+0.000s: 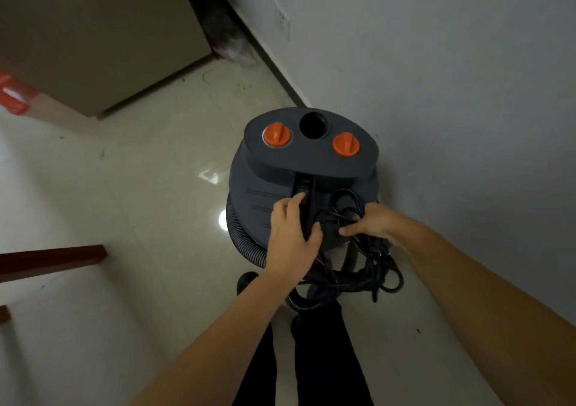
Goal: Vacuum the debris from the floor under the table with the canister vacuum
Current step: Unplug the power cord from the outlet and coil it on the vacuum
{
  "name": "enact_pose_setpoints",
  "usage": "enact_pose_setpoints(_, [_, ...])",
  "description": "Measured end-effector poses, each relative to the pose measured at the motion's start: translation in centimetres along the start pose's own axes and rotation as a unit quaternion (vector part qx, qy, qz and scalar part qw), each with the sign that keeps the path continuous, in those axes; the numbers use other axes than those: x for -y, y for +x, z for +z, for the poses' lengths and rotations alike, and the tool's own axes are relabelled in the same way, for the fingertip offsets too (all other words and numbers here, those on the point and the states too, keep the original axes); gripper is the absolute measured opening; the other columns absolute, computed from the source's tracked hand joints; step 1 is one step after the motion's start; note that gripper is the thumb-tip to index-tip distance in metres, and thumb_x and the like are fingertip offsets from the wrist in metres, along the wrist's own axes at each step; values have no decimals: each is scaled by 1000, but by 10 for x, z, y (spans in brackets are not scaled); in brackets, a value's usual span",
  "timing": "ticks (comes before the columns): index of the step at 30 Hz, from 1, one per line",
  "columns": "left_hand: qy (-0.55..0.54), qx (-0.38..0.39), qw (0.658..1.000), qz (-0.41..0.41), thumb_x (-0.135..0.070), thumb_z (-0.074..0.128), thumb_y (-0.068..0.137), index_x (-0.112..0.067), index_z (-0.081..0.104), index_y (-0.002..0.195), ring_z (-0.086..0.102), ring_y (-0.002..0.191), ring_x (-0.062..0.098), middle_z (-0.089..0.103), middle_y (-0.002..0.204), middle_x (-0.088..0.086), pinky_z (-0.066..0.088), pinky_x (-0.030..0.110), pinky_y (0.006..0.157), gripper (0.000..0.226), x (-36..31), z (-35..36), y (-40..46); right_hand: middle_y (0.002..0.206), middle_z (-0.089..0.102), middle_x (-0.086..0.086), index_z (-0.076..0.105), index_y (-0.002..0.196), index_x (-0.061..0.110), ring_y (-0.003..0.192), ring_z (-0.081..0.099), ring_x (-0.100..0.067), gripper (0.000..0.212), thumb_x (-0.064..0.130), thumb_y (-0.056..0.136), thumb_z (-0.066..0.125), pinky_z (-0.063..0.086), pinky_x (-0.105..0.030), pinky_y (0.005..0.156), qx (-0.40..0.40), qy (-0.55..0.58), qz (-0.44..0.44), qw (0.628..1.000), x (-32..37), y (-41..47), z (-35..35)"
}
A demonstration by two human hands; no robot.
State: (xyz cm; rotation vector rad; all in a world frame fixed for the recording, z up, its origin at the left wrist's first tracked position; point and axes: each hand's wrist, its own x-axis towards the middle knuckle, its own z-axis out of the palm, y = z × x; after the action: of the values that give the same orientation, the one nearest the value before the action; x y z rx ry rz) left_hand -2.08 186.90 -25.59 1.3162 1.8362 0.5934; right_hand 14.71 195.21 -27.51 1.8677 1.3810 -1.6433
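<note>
A dark grey canister vacuum point(280, 181) stands on the pale tiled floor by the wall, with two orange knobs point(276, 135) and an open round port point(313, 125) on its top. Its ribbed black hose point(246, 246) curls around the base. A bundle of black power cord point(371, 268) lies over the near side of the lid. My left hand point(290, 234) rests on the lid's black handle, thumb around it. My right hand point(372, 223) has its fingers closed on the cord bundle.
A grey wall point(436, 62) with a socket point(282, 19) rises on the right. A brown cabinet point(93, 37) stands at the back left, with debris and a plastic bag point(233, 47) in the corner behind. A reddish wooden bar point(53, 260) juts in from the left. My legs stand just behind the vacuum.
</note>
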Motion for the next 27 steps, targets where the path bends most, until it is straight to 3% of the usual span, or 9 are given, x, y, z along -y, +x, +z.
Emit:
enact_pose_setpoints(3, [-28, 42, 997, -51, -31, 65, 87, -18, 39, 138, 40, 118, 14, 38, 124, -2, 38, 29, 100, 59, 27, -18, 9, 121, 58, -13, 56, 123, -2, 105, 55, -30, 71, 32, 67, 85, 48, -34, 86, 33, -70, 43, 996, 6, 12, -8])
enact_pose_setpoints(7, [-3, 186, 977, -104, -35, 70, 84, -14, 47, 127, 54, 115, 21, 57, 124, 4, 43, 26, 84, 54, 31, -20, 29, 119, 61, -11, 58, 119, -2, 101, 58, -28, 66, 31, 69, 84, 49, -31, 82, 32, -151, 34, 987, 31, 19, -1])
enact_pose_setpoints(10, [27, 153, 983, -95, -35, 73, 81, -13, 45, 118, 57, 106, 24, 55, 119, 6, 48, 31, 81, 51, 30, -15, 38, 108, 61, -10, 59, 112, -1, 98, 60, -26, 51, 24, 73, 81, 51, -32, 83, 31, -177, 7, 984, 60, 24, 15])
enact_pose_setpoints(13, [60, 113, 987, -96, -37, 76, 75, -13, 34, 125, 54, 98, 25, 39, 121, 6, 50, 36, 74, 69, 29, -14, 41, 92, 61, -9, 62, 93, 6, 86, 57, -22, 24, 13, 76, 77, 50, -33, 75, 27, -179, -55, 982, 73, 29, 24])
enact_pose_setpoints(15, [77, 101, 989, -79, -36, 76, 73, -20, 19, 141, 54, 90, 26, 32, 124, 5, 48, 37, 68, 90, 27, -12, 42, 86, 57, -5, 58, 93, 8, 86, 55, -21, 22, 13, 79, 73, 47, -32, 71, 34, -187, -102, 977, 73, 26, 23])
enact_pose_setpoints(17, [92, 107, 987, -78, -35, 73, 72, -27, 5, 148, 51, 80, 25, 29, 127, 5, 44, 36, 63, 102, 24, -9, 44, 94, 57, -8, 53, 100, 8, 89, 53, -20, 24, 14, 82, 69, 42, -28, 71, 30, -199, -141, 969, 64, 18, 18])
enact_pose_setpoints(21, [128, 108, 981, -96, -40, 67, 76, -28, 9, 147, 51, 69, 23, 31, 129, 8, 39, 30, 55, 93, 20, -2, 45, 116, 54, -7, 49, 127, 4, 104, 53, -22, 47, 26, 88, 63, 43, -29, 82, -28, -189, -144, 971, 32, -7, 0])
enact_pose_setpoints(24, [128, 92, 981, -112, -39, 65, 79, -26, 10, 147, 46, 58, 18, 30, 130, 10, 34, 26, 47, 88, 19, 3, 45, 114, 61, -15, 58, 117, 3, 102, 56, -26, 34, 28, 94, 57, 40, -28, 75, -92, -177, -130, 971, 11, -21, 6])
enact_pose_setpoints(27, [100, 69, 984, -127, -39, 67, 80, -22, 12, 146, 52, 69, 25, 28, 133, 12, 44, 32, 57, 88, 17, 5, 45, 102, 65, -19, 61, 105, -2, 91, 59, -27, 25, 20, 96, 55, 37, -30, 67, -177, -132, -155, 963, 16, -16, 15])
